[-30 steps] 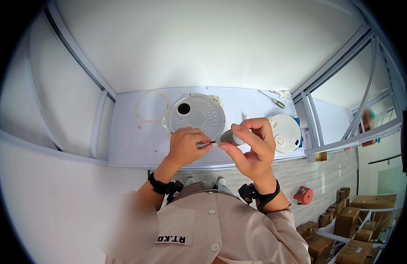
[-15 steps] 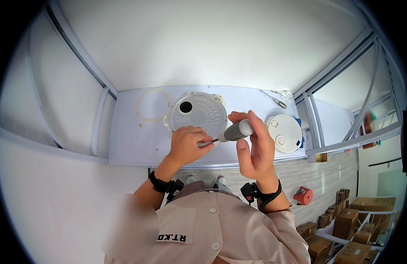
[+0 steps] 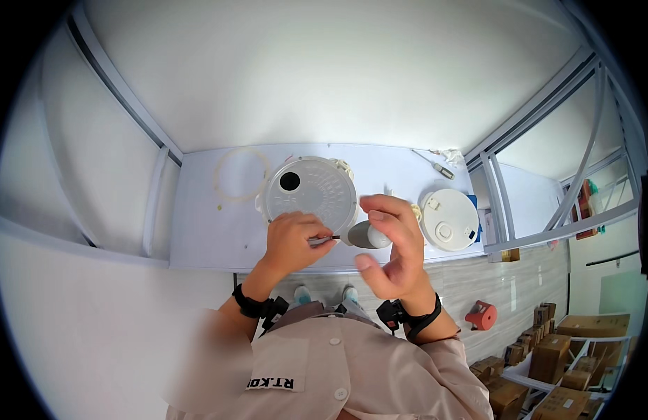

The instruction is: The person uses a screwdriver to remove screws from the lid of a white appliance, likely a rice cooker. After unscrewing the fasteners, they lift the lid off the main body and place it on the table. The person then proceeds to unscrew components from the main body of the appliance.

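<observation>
My left hand is closed in a pinch on a thin grey piece, in front of a round white appliance body with a black round opening in its top face. Against the fingertips points the dark shaft of a screwdriver with a grey handle, which lies nearly level. Around the handle's butt end my right hand is loosely cupped, its thumb standing off the handle. The far side of its grip is hidden. What the grey piece is, I cannot make out.
On the white table lies a pale ring at the left. Rightward sit a round white lid with something blue under it and another screwdriver by crumpled white material. A red stool and cardboard boxes stand on the floor.
My right hand and the screwdriver handle have moved left and toward me. The thumb has come away from the handle. My left hand has shifted slightly toward me, still pinching.
</observation>
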Available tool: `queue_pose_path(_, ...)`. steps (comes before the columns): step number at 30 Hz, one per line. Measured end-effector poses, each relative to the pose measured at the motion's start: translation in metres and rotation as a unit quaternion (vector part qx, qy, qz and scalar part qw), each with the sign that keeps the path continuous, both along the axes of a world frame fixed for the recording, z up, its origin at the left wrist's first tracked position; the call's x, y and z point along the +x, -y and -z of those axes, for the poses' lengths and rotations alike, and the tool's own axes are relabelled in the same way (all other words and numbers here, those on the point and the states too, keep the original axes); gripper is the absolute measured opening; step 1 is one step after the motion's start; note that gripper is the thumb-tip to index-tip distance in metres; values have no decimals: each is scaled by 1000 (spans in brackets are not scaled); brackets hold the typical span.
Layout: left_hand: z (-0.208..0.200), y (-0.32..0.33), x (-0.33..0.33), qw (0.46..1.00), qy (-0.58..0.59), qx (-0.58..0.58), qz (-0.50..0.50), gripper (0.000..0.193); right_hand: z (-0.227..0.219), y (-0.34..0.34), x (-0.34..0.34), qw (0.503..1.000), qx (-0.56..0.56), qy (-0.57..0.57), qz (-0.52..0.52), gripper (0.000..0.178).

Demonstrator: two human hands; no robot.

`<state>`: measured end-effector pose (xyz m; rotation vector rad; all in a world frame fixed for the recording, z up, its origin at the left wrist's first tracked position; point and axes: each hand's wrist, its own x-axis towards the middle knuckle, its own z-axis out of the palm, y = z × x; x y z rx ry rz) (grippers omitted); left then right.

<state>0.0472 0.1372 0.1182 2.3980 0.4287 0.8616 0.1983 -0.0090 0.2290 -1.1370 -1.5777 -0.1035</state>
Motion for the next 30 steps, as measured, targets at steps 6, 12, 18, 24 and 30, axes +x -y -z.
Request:
queue_pose_path(6,-5,1,0,1000,-2,-4,3,12,18,3,0,997,-16,-69,32,63)
queue_pose_path(12,-8,3,1,1000,1,0,1,12,13,-5,10,999,19,-24,-10,71)
queue_pose_path(18,-10,2,1,1000,-15,17,0,12,14,0,9,1000,-10,-11,28,68)
queue_pose_path(24,-9,3,2,1000,-14,9,-1,12,10,-8,15,1000,-1,0,-19,77)
queue_pose_path(30,-4,5,3,1000,18,16,-11,14,11,2,18,997,-69,9,43,77)
